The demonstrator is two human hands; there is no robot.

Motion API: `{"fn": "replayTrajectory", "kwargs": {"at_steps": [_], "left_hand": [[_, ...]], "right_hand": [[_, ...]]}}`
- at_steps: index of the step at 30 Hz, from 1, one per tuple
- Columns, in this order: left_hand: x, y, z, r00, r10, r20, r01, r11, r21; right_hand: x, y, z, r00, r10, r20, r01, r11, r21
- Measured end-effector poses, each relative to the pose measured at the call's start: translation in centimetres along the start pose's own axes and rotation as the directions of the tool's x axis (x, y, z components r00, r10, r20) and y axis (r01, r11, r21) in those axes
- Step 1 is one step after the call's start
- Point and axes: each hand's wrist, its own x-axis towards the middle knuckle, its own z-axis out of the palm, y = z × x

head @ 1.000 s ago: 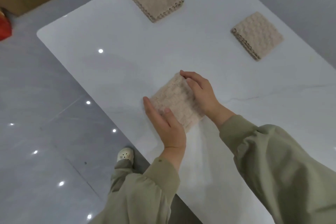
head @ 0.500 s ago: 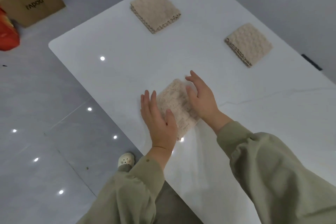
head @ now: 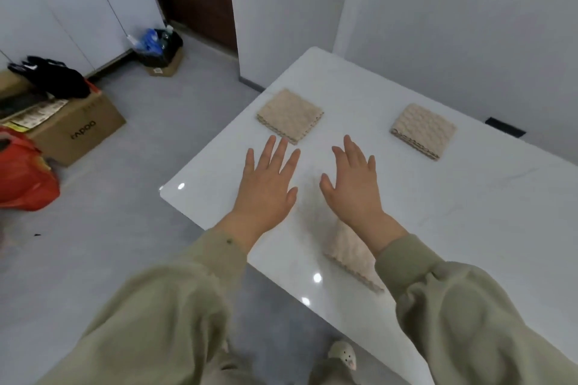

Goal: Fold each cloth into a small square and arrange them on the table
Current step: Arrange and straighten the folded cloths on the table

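Three beige folded cloths lie on the white table (head: pixel 469 212). One square cloth (head: pixel 290 115) sits at the far left, another (head: pixel 423 130) at the far right. The third folded cloth (head: pixel 348 251) lies near the front edge, partly hidden under my right wrist and sleeve. My left hand (head: pixel 267 183) and my right hand (head: pixel 352 181) hover above the table with fingers spread, holding nothing, both beyond the near cloth.
The table's left corner (head: pixel 162 194) borders grey floor. On the floor stand a cardboard box (head: pixel 78 131), a red bag (head: pixel 22 175) and a small box with bottles (head: pixel 161 51). A white wall runs behind the table. A shoe (head: pixel 344 356) shows below.
Both hands have let go of the near folded cloth and lifted forward with fingers spread. The camera has tilted up, showing more of the room.
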Motion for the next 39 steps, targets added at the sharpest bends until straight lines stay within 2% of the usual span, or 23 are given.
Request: {"fn": "replayTrajectory", "kwargs": {"at_steps": [9,14,20,24,29,32,34,36,39], "left_hand": [[1.1,-12.5,-3.7,0.984,0.172,-0.048,-0.172,0.985,0.021],[4.4,-14.2,-3.9,0.969,0.242,-0.057,-0.243,0.970,-0.013],[10.1,-15.1,-2.1,0.953,0.290,-0.087,-0.298,0.948,-0.107],[13.3,-16.0,-0.9,0.954,0.294,-0.059,-0.299,0.919,-0.258],[17.5,-17.2,0.5,0.938,0.344,-0.036,-0.335,0.878,-0.341],[19.4,-17.5,1.6,0.930,0.367,-0.020,-0.332,0.817,-0.471],[21.0,-17.8,2.5,0.939,0.344,0.004,-0.274,0.753,-0.599],[22.7,-18.1,3.6,0.950,0.300,0.091,-0.138,0.662,-0.737],[24.9,-18.4,5.3,0.932,0.255,0.256,0.104,0.490,-0.865]], "right_hand": [[2.8,-11.8,0.0,0.980,0.171,-0.097,-0.175,0.984,-0.035],[4.7,-13.3,0.0,0.962,0.241,-0.131,-0.247,0.968,-0.037],[8.7,-12.1,1.4,0.920,0.305,-0.248,-0.301,0.952,0.053],[11.8,-11.3,3.1,0.904,0.384,-0.191,-0.372,0.923,0.096],[15.3,-10.7,4.6,0.884,0.449,-0.127,-0.433,0.891,0.135],[16.8,-10.0,5.3,0.862,0.499,-0.086,-0.473,0.855,0.212],[17.7,-9.3,5.9,0.823,0.567,-0.031,-0.518,0.771,0.370],[18.5,-8.6,6.7,0.744,0.664,0.079,-0.578,0.580,0.575],[19.3,-7.3,8.1,0.602,0.780,0.170,-0.600,0.302,0.741]]}}
